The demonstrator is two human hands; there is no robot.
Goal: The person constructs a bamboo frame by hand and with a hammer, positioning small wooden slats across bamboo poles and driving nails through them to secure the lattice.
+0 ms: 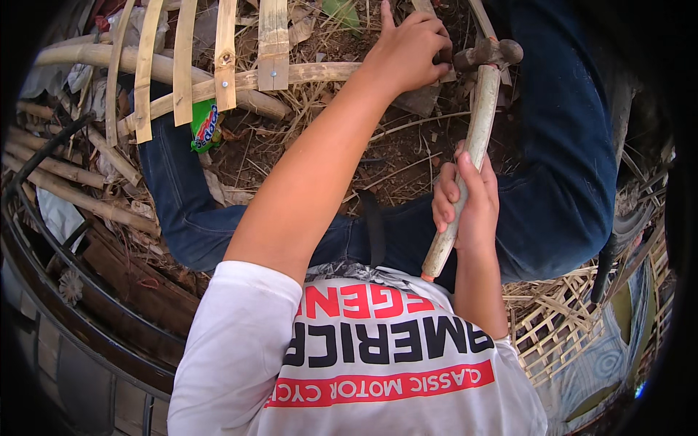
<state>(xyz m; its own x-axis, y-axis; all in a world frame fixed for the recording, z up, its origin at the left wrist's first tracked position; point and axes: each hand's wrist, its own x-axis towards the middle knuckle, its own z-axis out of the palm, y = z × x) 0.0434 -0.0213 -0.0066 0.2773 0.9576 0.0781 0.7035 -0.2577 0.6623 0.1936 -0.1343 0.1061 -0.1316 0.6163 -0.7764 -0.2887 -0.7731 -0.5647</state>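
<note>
My right hand (469,200) is wrapped round the pale, worn wooden handle of a hammer (480,120). Its rusty metal head points away from me, just right of my left hand (411,54). That hand rests at the far end of a curved split-bamboo strip (320,72), thumb and bent fingers drawn together and one finger stretched forward. Whatever they pinch is hidden from view. Several flat bamboo slats (225,54) lie across the strip to the left, and a nail head shows in a wider slat (273,69).
My jean-clad legs (567,145) spread round soil and dry straw (407,149). A green wrapper (205,125) lies beneath the slats. Bamboo poles (83,178) and a black metal frame (94,291) are at the left; woven bamboo lattice (552,341) is at the lower right.
</note>
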